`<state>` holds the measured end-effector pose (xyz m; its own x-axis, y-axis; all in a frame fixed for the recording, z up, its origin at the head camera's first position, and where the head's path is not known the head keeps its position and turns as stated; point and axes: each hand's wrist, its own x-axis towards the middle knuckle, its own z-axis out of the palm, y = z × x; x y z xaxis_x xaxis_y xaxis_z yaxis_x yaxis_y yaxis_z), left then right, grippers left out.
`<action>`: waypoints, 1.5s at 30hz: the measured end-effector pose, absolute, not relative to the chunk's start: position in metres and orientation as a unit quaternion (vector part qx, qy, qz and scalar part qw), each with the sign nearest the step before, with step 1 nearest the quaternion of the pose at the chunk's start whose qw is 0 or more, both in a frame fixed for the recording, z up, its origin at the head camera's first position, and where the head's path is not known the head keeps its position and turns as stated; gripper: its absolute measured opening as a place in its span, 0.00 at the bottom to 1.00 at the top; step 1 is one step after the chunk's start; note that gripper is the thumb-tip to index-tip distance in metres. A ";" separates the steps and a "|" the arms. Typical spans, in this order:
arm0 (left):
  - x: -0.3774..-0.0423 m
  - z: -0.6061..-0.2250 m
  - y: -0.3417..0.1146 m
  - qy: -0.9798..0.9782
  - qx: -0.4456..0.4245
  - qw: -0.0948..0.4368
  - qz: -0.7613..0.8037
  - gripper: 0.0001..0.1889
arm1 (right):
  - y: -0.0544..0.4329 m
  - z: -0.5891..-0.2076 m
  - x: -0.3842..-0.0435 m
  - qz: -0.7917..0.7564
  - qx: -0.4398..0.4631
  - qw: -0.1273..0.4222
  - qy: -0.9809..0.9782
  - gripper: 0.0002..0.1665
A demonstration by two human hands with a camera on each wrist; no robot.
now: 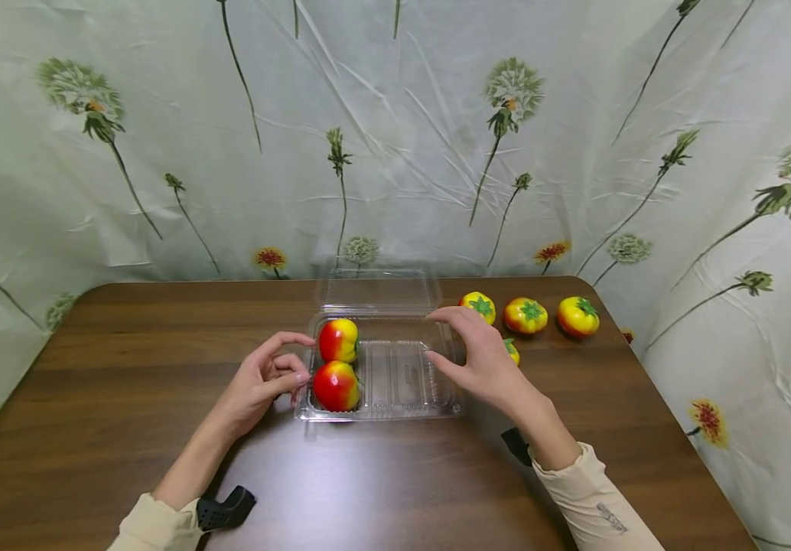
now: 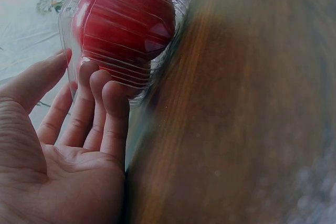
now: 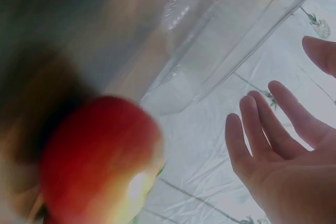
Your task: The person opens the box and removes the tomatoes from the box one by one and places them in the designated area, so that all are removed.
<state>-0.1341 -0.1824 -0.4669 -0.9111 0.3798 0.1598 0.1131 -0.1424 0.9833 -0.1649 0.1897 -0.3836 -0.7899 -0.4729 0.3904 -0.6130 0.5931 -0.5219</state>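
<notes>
Cloth printed with dandelions (image 1: 409,191) hangs behind the brown table (image 1: 134,352). From the left come 1 cream sleeve (image 1: 154,524), 1 black wrist mount (image 1: 226,509) and the left hand (image 1: 258,386), whose bent fingers and thumb pinch the left rim of 1 clear container (image 1: 395,417). Against that end, inside it, sit 2 red-and-yellow fruits (image 1: 336,385), 1 behind the other and close together. The container's lid (image 1: 378,291) is open at its far side, near the table's far edge. At the right end, the right hand (image 1: 481,356) hovers with thumb and forefinger spread, holding nothing; it hides most of 1 yellow fruit (image 1: 513,352) just beyond it and slightly overlaps the leftmost of 3 more yellow-and-red fruits (image 1: 525,315) standing in a row. That makes 4 fruits outside, 6 altogether. Farthest right below is the other cream sleeve (image 1: 605,497).
</notes>
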 end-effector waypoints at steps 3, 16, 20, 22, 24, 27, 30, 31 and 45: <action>-0.135 -0.468 -0.182 0.649 0.187 0.093 0.732 0.23 | 0.183 -0.382 -0.166 0.329 0.309 0.082 -0.889 0.31; -0.136 -0.469 -0.185 0.645 0.194 0.093 0.733 0.23 | 0.139 -0.369 -0.168 0.332 0.330 -0.008 -0.884 0.31; -0.133 -0.468 -0.189 0.650 0.188 0.088 0.731 0.23 | 0.123 -0.368 -0.166 0.330 0.347 -0.026 -0.878 0.31; -0.132 -0.468 -0.191 0.651 0.190 0.086 0.730 0.23 | 0.117 -0.370 -0.165 0.332 0.360 -0.035 -0.871 0.31; -0.132 -0.468 -0.191 0.649 0.193 0.089 0.731 0.23 | 0.113 -0.373 -0.164 0.332 0.369 -0.044 -0.867 0.31; -0.134 -0.469 -0.188 0.642 0.203 0.095 0.733 0.24 | 0.111 -0.377 -0.161 0.338 0.372 -0.058 -0.863 0.31; -0.136 -0.470 -0.185 0.636 0.210 0.096 0.737 0.24 | 0.110 -0.381 -0.158 0.335 0.379 -0.062 -0.860 0.31; -0.136 -0.470 -0.185 0.635 0.212 0.095 0.737 0.24 | 0.109 -0.382 -0.158 0.336 0.385 -0.062 -0.858 0.30; -0.136 -0.467 -0.185 0.637 0.203 0.101 0.737 0.24 | 0.097 -0.398 -0.152 0.334 0.400 -0.062 -0.851 0.27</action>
<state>-0.1362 -0.1850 -0.4668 -0.8973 0.4071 0.1705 0.1100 -0.1679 0.9796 -0.1522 0.0965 -0.3980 -0.6715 -0.7231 0.1620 -0.6401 0.4559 -0.6183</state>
